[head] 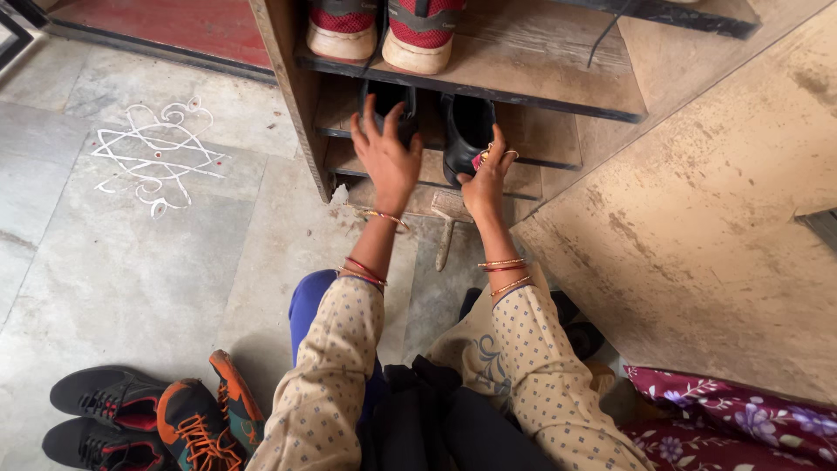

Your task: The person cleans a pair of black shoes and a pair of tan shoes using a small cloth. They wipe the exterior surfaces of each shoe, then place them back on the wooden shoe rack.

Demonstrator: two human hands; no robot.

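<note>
Your left hand (386, 157) was spread open, fingers splayed over the heel of the left black shoe (390, 103), touching it rather than closed around it. Your right hand (486, 180) was pinched on the heel rim of the right black shoe (467, 131), thumb and forefinger together on it. Both shoes sat on the middle shelf of the wooden shoe rack (292, 83), directly ahead of your hands, toes pointing into the rack and heels toward you, so their long axes ran along your reach. Each hand was about equally near its own shoe. The two shoes stood side by side, close but apart. The rack's left upright was just beside the left shoe; to the right of the right shoe the shelf ran on bare. The shelf above, close overhead, carried a pair of red-and-grey sneakers (384, 30). Below the rack's front edge lay grey stone floor (131, 270), with black and orange sports shoes (148, 410) well away from the rack, beside your left knee.
</note>
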